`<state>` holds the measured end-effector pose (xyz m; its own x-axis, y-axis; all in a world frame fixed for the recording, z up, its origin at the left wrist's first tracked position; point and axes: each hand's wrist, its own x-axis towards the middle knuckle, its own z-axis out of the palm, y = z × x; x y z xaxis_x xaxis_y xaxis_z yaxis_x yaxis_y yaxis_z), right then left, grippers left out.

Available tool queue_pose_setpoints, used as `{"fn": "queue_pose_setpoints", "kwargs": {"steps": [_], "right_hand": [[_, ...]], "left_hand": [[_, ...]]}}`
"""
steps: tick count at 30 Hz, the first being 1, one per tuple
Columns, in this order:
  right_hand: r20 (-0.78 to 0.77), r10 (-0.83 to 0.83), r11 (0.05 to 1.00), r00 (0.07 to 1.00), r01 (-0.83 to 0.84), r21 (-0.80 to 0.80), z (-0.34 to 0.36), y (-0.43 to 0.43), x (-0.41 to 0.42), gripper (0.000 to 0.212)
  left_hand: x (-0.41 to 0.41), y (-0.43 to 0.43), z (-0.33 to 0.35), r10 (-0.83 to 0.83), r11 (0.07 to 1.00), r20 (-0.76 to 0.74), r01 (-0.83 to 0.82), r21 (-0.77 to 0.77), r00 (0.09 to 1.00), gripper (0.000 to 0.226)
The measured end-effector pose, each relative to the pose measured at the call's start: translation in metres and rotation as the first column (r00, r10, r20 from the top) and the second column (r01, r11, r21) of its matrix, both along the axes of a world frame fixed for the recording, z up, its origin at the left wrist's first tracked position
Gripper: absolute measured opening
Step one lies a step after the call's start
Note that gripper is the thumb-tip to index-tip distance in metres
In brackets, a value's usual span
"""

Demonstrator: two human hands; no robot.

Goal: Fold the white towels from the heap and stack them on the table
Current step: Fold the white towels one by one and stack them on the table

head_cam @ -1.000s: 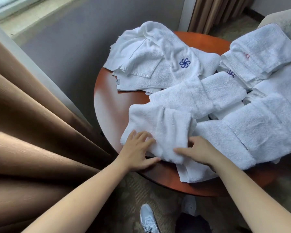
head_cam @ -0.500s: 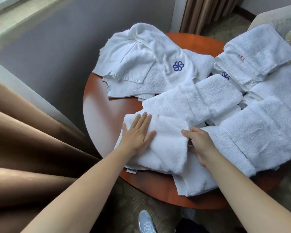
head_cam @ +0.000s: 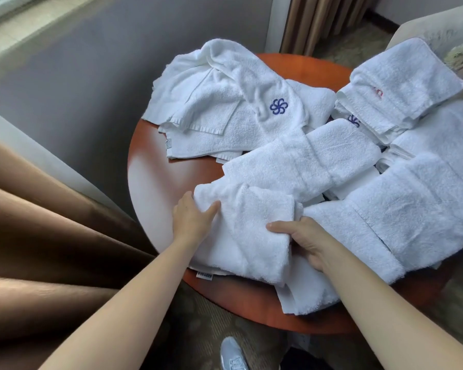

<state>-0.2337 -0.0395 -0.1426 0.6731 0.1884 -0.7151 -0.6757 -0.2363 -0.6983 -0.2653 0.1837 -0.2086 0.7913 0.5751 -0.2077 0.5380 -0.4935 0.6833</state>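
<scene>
A half-folded white towel (head_cam: 251, 231) lies at the near side of the round red-brown table (head_cam: 155, 188). My left hand (head_cam: 193, 222) grips its left edge, thumb on top and fingers tucked beneath. My right hand (head_cam: 305, 241) holds its right edge, thumb over the fold and fingers under it. Behind it lies a loose heap of white towels (head_cam: 211, 121), one with a blue flower logo. A folded towel (head_cam: 305, 158) sits in the middle. More folded towels (head_cam: 401, 86) are piled at the back right, and a large towel (head_cam: 417, 209) covers the right side.
Brown curtains (head_cam: 38, 236) hang close on the left by a grey wall. A pale armchair (head_cam: 439, 22) stands at the top right behind the table. My grey shoe (head_cam: 233, 356) shows below the table's near edge on the carpet.
My left hand left the top of the towel, where it lay flat, and took hold of its left edge. My right hand shifted to grip the right edge.
</scene>
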Motion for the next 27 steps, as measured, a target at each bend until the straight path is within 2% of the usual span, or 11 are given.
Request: {"fn": "queue_pose_setpoints", "kwargs": {"steps": [3, 5, 7, 9, 11, 14, 18, 23, 25, 27], "right_hand": [[0.060, 0.033, 0.998, 0.998, -0.036, 0.043, 0.002, 0.005, -0.003, 0.039], [0.113, 0.030, 0.996, 0.993, -0.039, 0.078, 0.010, 0.006, -0.003, 0.036], [0.130, 0.035, 0.987, 0.991, -0.054, 0.150, 0.017, 0.003, -0.001, 0.038], [0.129, 0.065, 0.968, 0.990, -0.094, 0.234, 0.024, -0.002, 0.000, 0.042], [0.137, 0.107, 0.944, 0.985, -0.144, 0.297, 0.030, -0.007, 0.000, 0.051], [0.157, 0.141, 0.923, 0.978, -0.187, 0.337, 0.038, -0.017, 0.000, 0.056], [0.170, 0.116, 0.911, 0.979, -0.173, 0.373, 0.047, -0.030, 0.001, 0.048], [0.088, 0.083, 0.857, 0.993, -0.116, 0.502, 0.058, -0.048, 0.004, 0.034], [0.013, 0.133, 0.862, 0.991, -0.122, 0.492, 0.066, -0.058, 0.009, 0.026], [-0.067, 0.178, 0.896, 0.982, -0.134, 0.423, 0.071, -0.068, 0.016, 0.026]], "left_hand": [[0.001, 0.003, 0.005, 0.044, 0.984, -0.096, -0.060, -0.170, 0.994, 0.074], [-0.001, 0.007, 0.010, 0.073, 0.934, -0.155, -0.122, -0.335, 0.985, 0.080], [-0.006, 0.011, 0.017, 0.061, 0.858, -0.166, -0.137, -0.494, 0.984, 0.059], [-0.012, 0.011, 0.025, 0.008, 0.744, -0.179, -0.125, -0.657, 0.984, 0.040], [-0.021, 0.011, 0.032, -0.063, 0.648, -0.124, -0.053, -0.760, 0.990, 0.051], [-0.034, 0.006, 0.039, -0.100, 0.544, 0.039, 0.088, -0.835, 0.994, 0.074], [-0.043, -0.004, 0.048, -0.051, 0.411, 0.177, 0.182, -0.893, 0.983, 0.078], [-0.050, -0.025, 0.069, 0.021, 0.328, 0.101, 0.089, -0.940, 0.995, 0.054], [-0.049, -0.037, 0.076, 0.044, 0.310, 0.085, 0.067, -0.948, 0.995, 0.041], [-0.049, -0.050, 0.081, 0.069, 0.280, 0.070, 0.048, -0.959, 0.995, 0.037]]}}
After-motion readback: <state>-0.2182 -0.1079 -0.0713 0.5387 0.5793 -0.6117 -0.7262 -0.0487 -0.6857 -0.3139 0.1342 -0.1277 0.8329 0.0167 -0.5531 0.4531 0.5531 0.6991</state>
